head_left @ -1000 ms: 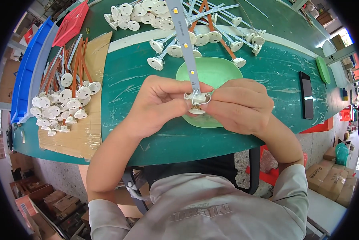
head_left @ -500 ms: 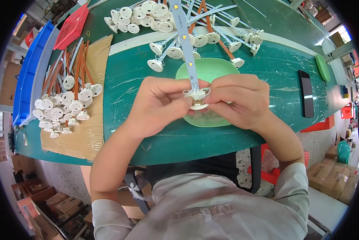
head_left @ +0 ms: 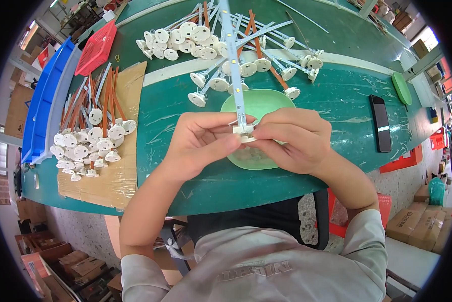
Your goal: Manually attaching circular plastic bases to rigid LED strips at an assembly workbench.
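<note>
Both hands meet over the table centre. Left hand (head_left: 198,143): thumb and fingers pinched narrow on 1 small white cap (head_left: 244,133). Right hand (head_left: 291,138): fingers curled close on the same cap from the other side. 1 long white strip (head_left: 232,60) rises from the cap and runs away across the table to the top edge of the view.

Directly beneath the hands: 1 pale green dish (head_left: 258,103), partly hidden by them; contents cannot be read.

Beyond the dish: 1 loose pile of white-capped strips (head_left: 221,45), too tangled to count. Left of the hands: 1 sheet of cardboard (head_left: 110,176) carrying a 2nd pile of capped strips (head_left: 92,141), some orange, also uncountable.

Far left: 1 blue tray (head_left: 42,113), 1 red basket (head_left: 97,48). Right: 1 black phone (head_left: 380,123) lying flat, 1 green lid (head_left: 401,88). All on 1 green table (head_left: 185,100).
</note>
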Demonstrator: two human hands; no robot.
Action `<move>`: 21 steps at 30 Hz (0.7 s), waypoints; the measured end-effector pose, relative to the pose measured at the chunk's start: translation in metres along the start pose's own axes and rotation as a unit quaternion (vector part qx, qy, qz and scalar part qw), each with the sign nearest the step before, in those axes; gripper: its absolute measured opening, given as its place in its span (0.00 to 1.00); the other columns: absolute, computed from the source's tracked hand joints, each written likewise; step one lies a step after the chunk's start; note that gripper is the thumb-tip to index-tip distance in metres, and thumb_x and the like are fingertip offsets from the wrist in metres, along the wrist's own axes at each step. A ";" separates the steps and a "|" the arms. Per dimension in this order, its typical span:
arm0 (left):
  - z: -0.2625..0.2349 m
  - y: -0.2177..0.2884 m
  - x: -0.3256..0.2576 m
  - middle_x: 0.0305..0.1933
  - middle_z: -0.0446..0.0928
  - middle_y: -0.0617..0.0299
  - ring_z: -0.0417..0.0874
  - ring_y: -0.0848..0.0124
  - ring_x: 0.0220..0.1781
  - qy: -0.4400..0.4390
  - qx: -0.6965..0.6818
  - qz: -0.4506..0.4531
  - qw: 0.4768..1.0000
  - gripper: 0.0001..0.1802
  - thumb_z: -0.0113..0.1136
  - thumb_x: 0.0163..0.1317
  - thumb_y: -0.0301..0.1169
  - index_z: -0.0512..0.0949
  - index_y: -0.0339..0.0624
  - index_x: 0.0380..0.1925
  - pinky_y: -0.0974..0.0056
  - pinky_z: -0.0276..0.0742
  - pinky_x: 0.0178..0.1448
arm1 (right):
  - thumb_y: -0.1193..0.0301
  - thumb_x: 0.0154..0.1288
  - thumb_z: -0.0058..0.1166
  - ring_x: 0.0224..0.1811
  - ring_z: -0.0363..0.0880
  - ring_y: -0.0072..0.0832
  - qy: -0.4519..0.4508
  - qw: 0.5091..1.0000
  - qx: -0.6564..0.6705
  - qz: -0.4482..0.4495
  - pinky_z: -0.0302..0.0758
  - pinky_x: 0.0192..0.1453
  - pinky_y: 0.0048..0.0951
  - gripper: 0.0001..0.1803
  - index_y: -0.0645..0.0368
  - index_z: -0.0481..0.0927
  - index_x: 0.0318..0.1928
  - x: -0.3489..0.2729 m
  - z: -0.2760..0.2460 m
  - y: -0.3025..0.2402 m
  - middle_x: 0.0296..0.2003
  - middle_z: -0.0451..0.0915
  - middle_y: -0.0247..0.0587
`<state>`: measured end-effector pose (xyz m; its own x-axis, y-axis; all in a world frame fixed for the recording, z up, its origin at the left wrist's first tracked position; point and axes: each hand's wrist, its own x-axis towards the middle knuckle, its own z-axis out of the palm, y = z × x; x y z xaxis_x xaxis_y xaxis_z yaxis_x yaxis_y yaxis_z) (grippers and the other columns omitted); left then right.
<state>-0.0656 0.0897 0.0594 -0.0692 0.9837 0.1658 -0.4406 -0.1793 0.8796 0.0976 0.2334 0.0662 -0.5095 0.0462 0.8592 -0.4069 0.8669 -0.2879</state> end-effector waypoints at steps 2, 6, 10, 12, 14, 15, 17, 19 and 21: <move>-0.001 0.000 0.000 0.52 0.81 0.51 0.83 0.67 0.53 -0.008 0.029 0.012 0.999 0.20 0.60 0.64 0.19 0.75 0.28 0.57 0.64 0.80 0.57 | 0.78 0.46 0.73 0.27 0.82 0.29 -0.006 1.000 0.003 -0.006 0.78 0.28 0.24 0.14 0.60 0.84 0.36 0.000 0.000 0.001 0.30 0.84 0.41; 0.005 -0.015 0.002 0.52 0.81 0.49 0.83 0.67 0.53 0.024 0.022 0.055 0.998 0.19 0.60 0.64 0.19 0.75 0.28 0.56 0.64 0.80 0.57 | 0.80 0.42 0.70 0.25 0.82 0.27 0.044 0.998 -0.034 -0.031 0.77 0.26 0.23 0.15 0.61 0.84 0.35 0.000 0.006 0.002 0.29 0.83 0.40; 0.019 -0.017 0.000 0.51 0.81 0.49 0.83 0.67 0.53 0.047 0.026 0.055 0.997 0.19 0.60 0.64 0.19 0.74 0.28 0.56 0.64 0.80 0.57 | 0.79 0.39 0.66 0.24 0.82 0.26 0.076 0.993 -0.077 -0.044 0.78 0.25 0.22 0.16 0.61 0.84 0.34 0.001 0.008 0.002 0.28 0.83 0.39; 0.022 -0.018 -0.002 0.51 0.82 0.50 0.83 0.67 0.53 0.076 0.046 0.067 0.994 0.20 0.60 0.64 0.18 0.73 0.28 0.56 0.64 0.80 0.57 | 0.79 0.39 0.66 0.24 0.82 0.27 0.079 0.992 -0.091 -0.046 0.78 0.25 0.22 0.15 0.60 0.84 0.34 0.001 0.009 0.000 0.28 0.83 0.39; 0.022 -0.015 -0.002 0.50 0.82 0.50 0.83 0.68 0.52 0.078 0.052 0.059 0.994 0.19 0.60 0.65 0.19 0.73 0.28 0.56 0.64 0.80 0.57 | 0.79 0.39 0.66 0.24 0.81 0.27 0.082 0.990 -0.104 -0.048 0.78 0.25 0.22 0.15 0.60 0.84 0.33 0.001 0.008 -0.001 0.28 0.83 0.39; 0.022 -0.014 -0.002 0.49 0.82 0.50 0.83 0.68 0.52 0.082 0.058 0.052 0.994 0.19 0.60 0.65 0.20 0.74 0.28 0.56 0.64 0.80 0.57 | 0.79 0.40 0.66 0.24 0.82 0.27 0.079 0.991 -0.099 -0.044 0.78 0.25 0.22 0.14 0.60 0.84 0.33 0.002 0.008 -0.001 0.28 0.83 0.39; 0.018 -0.011 -0.004 0.49 0.82 0.51 0.84 0.69 0.51 0.084 0.050 0.028 0.995 0.18 0.60 0.66 0.21 0.74 0.28 0.55 0.64 0.81 0.56 | 0.79 0.40 0.66 0.24 0.82 0.28 0.077 0.992 -0.095 -0.040 0.78 0.25 0.23 0.13 0.60 0.84 0.32 0.002 0.007 -0.002 0.28 0.83 0.39; 0.014 -0.007 -0.003 0.48 0.83 0.51 0.84 0.70 0.50 0.085 0.042 0.005 0.995 0.18 0.60 0.66 0.22 0.75 0.28 0.55 0.65 0.81 0.55 | 0.80 0.41 0.68 0.24 0.82 0.29 0.042 0.998 -0.050 -0.022 0.78 0.25 0.24 0.12 0.61 0.84 0.32 0.004 0.006 0.001 0.28 0.83 0.40; 0.012 -0.004 -0.001 0.50 0.82 0.48 0.87 0.62 0.47 0.074 0.033 -0.004 0.997 0.22 0.60 0.68 0.30 0.73 0.27 0.57 0.58 0.84 0.54 | 0.80 0.42 0.68 0.24 0.82 0.29 0.030 0.998 -0.039 -0.027 0.77 0.25 0.24 0.12 0.61 0.84 0.32 0.003 0.002 0.006 0.28 0.83 0.40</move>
<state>-0.0533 0.0887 0.0610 -0.1995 0.9753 0.0951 -0.3831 -0.1669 0.9085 0.0920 0.2374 0.0666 -0.4416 0.0255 0.8969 -0.3709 0.9050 -0.2084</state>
